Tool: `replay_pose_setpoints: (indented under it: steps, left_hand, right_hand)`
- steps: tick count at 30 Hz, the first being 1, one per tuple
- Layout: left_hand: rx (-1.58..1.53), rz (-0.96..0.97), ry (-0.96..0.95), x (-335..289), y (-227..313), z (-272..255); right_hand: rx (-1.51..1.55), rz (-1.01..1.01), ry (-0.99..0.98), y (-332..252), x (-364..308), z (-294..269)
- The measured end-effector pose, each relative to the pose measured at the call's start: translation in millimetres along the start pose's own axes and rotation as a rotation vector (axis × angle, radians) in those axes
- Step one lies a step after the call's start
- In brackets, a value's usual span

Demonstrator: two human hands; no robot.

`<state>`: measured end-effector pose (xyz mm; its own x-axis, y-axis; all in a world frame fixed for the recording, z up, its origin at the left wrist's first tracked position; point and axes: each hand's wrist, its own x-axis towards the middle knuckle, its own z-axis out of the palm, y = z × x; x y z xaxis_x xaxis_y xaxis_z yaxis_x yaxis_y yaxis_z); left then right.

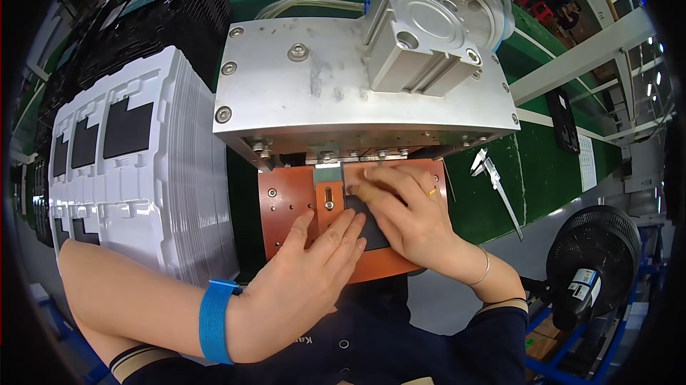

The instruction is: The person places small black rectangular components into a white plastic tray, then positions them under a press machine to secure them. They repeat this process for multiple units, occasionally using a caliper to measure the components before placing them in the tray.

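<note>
A dark grey flat part [371, 233] lies on the orange-brown fixture plate [286, 199] under a metal press [343, 92]. My left hand [304, 278] rests flat on the plate, fingertips touching the part's left edge. My right hand [407, 213] presses down on the part from the right, fingers reaching toward the press opening, with a ring on one finger. A blue band [214, 321] wraps my left wrist. Neither hand grips the part; most of it is hidden under the fingers.
A tall stack of white trays [136, 170] holding dark parts stands at the left, black trays [164, 13] behind it. A caliper [496, 185] lies on the green table [550, 170] at the right. A black fan [593, 256] sits at lower right. An air cylinder [421, 35] tops the press.
</note>
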<state>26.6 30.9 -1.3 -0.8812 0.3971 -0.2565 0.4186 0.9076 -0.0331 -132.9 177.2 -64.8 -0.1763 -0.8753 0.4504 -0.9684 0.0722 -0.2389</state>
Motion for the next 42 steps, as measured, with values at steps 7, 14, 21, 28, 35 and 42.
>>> replay_pose_setpoints:
  steps: [7, 14, 21, 28, 35, 42]
  left_hand:
    - [-0.006, -0.01, -0.017, 0.4, -1.9, -3.2]
    - [-0.174, -0.014, 0.028, 0.2, -5.4, -1.1]
    - [-0.246, -0.092, 0.096, 7.0, -19.6, 1.0]
    - [-0.219, -0.104, 0.059, 8.6, -23.2, -1.1]
    - [-0.258, -0.105, 0.07, 10.9, -24.7, -0.8]
    - [-0.268, -0.108, 0.056, 12.6, -25.6, -3.5]
  right_hand:
    - [0.032, 0.046, 0.0, 1.2, -2.5, -1.0]
    - [0.198, 0.202, -0.095, -8.1, -32.7, -30.3]
    - [0.2, 0.137, -0.051, 15.8, -10.6, -20.6]
    - [0.224, 0.134, -0.047, 18.1, -8.8, -17.1]
    - [0.224, 0.14, -0.055, 17.1, -7.2, -18.1]
    - [0.235, 0.148, -0.07, 18.1, -5.4, -18.4]
